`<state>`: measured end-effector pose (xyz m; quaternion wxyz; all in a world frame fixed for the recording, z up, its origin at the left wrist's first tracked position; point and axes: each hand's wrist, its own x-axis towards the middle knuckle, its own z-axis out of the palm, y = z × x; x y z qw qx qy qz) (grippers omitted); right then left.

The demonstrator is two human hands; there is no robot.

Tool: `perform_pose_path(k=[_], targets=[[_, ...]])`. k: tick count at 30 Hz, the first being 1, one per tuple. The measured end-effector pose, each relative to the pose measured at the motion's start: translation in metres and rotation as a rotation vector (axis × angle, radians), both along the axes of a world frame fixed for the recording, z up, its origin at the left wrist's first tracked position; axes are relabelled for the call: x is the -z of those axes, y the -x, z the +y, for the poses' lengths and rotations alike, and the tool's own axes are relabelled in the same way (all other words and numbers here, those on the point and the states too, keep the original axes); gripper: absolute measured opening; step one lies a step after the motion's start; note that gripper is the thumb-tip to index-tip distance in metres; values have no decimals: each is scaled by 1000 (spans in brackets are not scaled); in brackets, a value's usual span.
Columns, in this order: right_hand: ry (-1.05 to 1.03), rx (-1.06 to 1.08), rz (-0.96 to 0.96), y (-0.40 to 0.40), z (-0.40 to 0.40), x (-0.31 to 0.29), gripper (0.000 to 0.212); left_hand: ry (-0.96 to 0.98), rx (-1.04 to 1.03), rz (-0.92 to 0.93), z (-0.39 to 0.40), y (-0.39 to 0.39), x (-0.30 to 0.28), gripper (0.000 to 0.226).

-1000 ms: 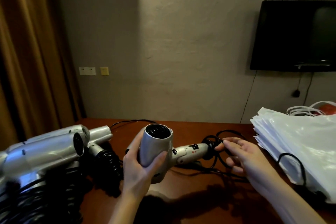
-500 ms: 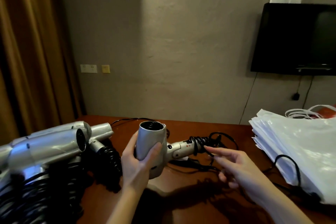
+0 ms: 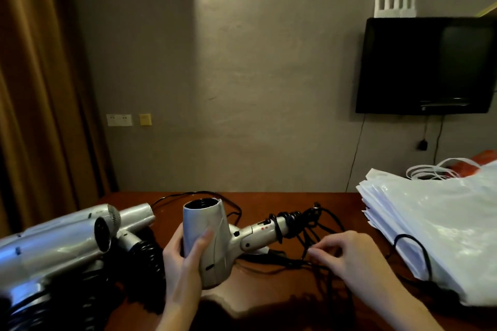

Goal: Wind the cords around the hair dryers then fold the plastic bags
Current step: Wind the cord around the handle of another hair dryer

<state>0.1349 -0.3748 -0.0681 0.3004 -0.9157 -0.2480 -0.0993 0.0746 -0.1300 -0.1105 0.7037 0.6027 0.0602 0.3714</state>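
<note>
My left hand (image 3: 185, 258) grips the barrel of a silver hair dryer (image 3: 207, 239), nozzle up, its handle pointing right. A few turns of its black cord (image 3: 291, 220) are wound around the handle's end, and the rest lies loose on the table. My right hand (image 3: 341, 252) is low beside the handle, fingers pinched on a loose strand of that cord. A thick stack of white plastic bags (image 3: 441, 226) lies at the right.
Several other silver hair dryers (image 3: 67, 236) with coiled black cords (image 3: 145, 255) are piled at the left on the brown wooden table (image 3: 269, 298). A black cord loops over the bag stack's near edge. A wall-mounted TV (image 3: 427, 64) hangs above right; a brown curtain (image 3: 35, 88) hangs at the left.
My right hand dropped from the handle's end down toward the table and closed on a loose strand. More cord turns sit on the handle than a second ago.
</note>
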Motion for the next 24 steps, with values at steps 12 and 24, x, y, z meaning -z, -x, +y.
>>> perform_pose_path(k=[12,24], targets=[[0,-293,-144,-7,-4,8,16,7,53,49,8,-3,4,79],[-390,-459,112,-3,0,5,25,175,19,-3,6,-1,-4,55]])
